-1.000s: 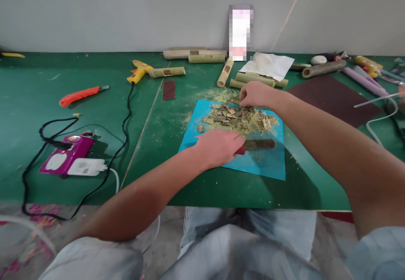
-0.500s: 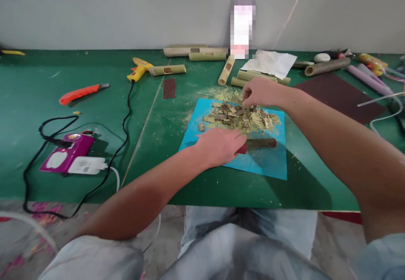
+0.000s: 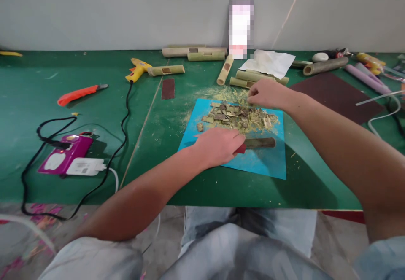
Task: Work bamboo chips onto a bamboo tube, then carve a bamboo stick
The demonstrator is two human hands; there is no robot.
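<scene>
A blue mat (image 3: 253, 164) lies on the green table (image 3: 95, 115) with a heap of small bamboo chips (image 3: 240, 117) on its far half. My left hand (image 3: 218, 145) rests on the mat, closed round the red handle of a knife (image 3: 257, 144) whose dark blade points right. My right hand (image 3: 267, 93) hovers at the far edge of the chip heap, fingers pinched together over the chips; what they hold is too small to make out.
Several bamboo tubes (image 3: 253, 77) and white paper (image 3: 268, 63) lie behind the mat. A yellow glue gun (image 3: 136, 70) with black cable, an orange cutter (image 3: 79, 94), a purple power strip (image 3: 66, 160) sit left. Dark sandpaper (image 3: 335, 96) lies right.
My right hand has shifted slightly to the right along the far edge of the chip heap. The left hand and knife have stayed put.
</scene>
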